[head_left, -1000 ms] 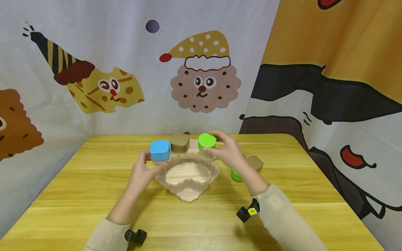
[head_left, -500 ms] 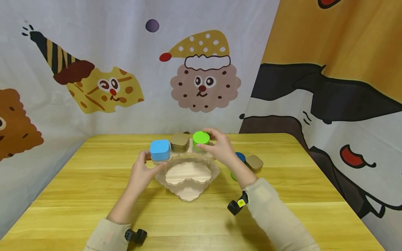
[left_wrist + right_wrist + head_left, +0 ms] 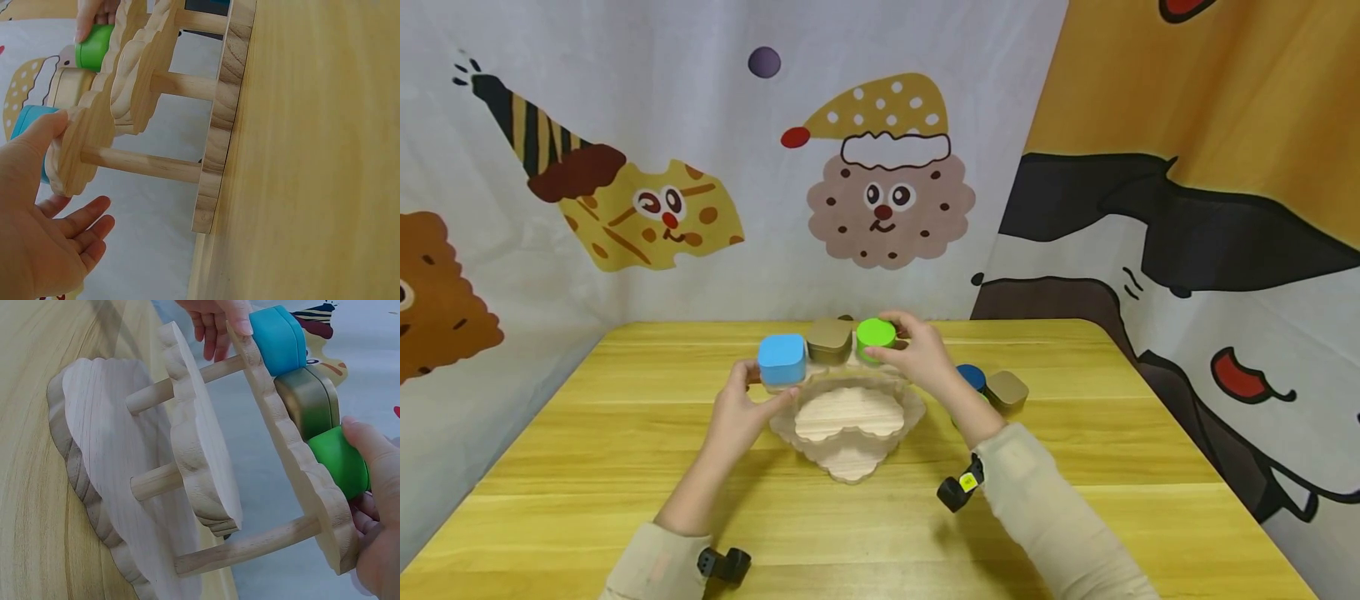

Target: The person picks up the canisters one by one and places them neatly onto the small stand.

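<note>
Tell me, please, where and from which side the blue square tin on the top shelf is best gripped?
Probably by the blue square tin's flat front and back walls, coming from above: the gold tin crowds its right side, and the left hand is at its left.

Green tin behind right forearm (nearly all hidden), blue tin partly covered

Wooden counter, yellow grain. Dark blue round tin and gold square tin side by side on counter, right of centre. Behind: white cartoon curtain, cookie face in dotted hat, cheese figure. Orange-black curtain at right.
</note>
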Tool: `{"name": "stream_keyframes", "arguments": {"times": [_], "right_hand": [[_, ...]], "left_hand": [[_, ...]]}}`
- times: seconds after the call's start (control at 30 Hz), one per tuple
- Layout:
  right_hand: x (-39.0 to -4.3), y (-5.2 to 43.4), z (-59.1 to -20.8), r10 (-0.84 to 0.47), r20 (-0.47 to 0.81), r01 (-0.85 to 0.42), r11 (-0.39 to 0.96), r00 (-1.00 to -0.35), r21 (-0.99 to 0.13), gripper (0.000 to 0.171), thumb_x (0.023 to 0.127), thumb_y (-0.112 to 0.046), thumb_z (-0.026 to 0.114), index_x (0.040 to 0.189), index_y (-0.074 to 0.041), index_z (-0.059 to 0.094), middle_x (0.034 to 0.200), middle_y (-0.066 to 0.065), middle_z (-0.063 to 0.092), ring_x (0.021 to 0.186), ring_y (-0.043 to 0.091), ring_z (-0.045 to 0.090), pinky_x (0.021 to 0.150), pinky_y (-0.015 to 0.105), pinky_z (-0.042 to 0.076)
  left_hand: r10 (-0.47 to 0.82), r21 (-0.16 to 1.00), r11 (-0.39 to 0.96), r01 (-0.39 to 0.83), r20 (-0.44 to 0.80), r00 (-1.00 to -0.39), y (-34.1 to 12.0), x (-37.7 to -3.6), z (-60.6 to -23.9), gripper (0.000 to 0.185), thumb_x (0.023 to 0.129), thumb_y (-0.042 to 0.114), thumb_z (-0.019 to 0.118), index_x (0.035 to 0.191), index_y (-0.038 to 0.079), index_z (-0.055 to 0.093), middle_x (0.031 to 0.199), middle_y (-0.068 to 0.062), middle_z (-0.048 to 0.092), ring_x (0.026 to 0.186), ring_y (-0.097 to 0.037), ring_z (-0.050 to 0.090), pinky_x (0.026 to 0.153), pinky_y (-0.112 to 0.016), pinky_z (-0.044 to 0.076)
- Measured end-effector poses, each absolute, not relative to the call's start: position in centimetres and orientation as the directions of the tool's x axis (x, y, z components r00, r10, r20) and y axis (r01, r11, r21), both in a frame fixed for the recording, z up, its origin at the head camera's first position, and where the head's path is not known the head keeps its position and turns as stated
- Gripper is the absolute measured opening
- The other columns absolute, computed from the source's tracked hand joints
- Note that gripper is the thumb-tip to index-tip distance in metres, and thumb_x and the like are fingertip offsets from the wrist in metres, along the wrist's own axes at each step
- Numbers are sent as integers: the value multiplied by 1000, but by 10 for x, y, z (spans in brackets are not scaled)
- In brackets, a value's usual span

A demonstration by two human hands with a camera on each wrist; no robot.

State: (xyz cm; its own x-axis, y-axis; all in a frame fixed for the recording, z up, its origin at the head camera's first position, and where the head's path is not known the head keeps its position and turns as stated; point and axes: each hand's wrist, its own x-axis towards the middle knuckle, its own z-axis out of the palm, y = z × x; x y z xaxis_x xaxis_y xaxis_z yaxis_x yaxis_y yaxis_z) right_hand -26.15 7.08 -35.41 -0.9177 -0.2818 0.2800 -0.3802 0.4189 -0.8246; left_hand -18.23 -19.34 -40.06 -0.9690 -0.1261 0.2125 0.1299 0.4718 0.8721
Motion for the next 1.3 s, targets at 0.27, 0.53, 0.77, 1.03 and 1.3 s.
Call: {"name": "stream_keyframes", "arguments": {"times": [0.27,0.53,0.77,1.03,1.3], "right_hand": [[-262,71,-354,-292,275,-383,428,-916,-819,57,80,-25,80,128,-7,57,106,5,62,86,19,58,71,31,50],[-256,80,-352,-254,268,-359,449,-929,-819,65,82,-32,78,137,-11,50,126,7,56,114,28,51,91,39,46],[-248,101,-345,-243,386,-455,414,-890,-789,62,82,-28,77,135,-6,51,127,8,57,115,25,50,99,40,37],[-234,123,-347,-232,447,-504,400,-864,-766,57,83,-22,77,132,-7,54,127,10,58,115,23,51,100,41,37],[-221,148,-361,-209,466,-507,457,-860,-731,54,81,-18,79,129,-7,57,123,11,59,111,24,53,95,42,41]], "left_hand": [[-128,870,474,137,221,-967,-193,-184,-401,70,78,37,80,124,-2,44,117,-18,54,111,-32,48,93,-49,35],[-126,873,470,128,209,-970,-192,-182,-400,71,80,38,79,127,-1,43,119,-18,53,112,-32,47,93,-51,36],[-124,875,468,124,204,-971,-193,-183,-399,72,79,40,78,126,-1,43,119,-18,52,113,-32,47,94,-51,35],[-124,876,464,128,208,-970,-194,-184,-399,72,79,40,79,125,-2,43,119,-18,53,112,-31,47,94,-51,35],[-122,873,471,128,208,-971,-194,-184,-398,72,79,40,79,126,0,43,118,-17,53,111,-31,48,92,-49,36]]}}
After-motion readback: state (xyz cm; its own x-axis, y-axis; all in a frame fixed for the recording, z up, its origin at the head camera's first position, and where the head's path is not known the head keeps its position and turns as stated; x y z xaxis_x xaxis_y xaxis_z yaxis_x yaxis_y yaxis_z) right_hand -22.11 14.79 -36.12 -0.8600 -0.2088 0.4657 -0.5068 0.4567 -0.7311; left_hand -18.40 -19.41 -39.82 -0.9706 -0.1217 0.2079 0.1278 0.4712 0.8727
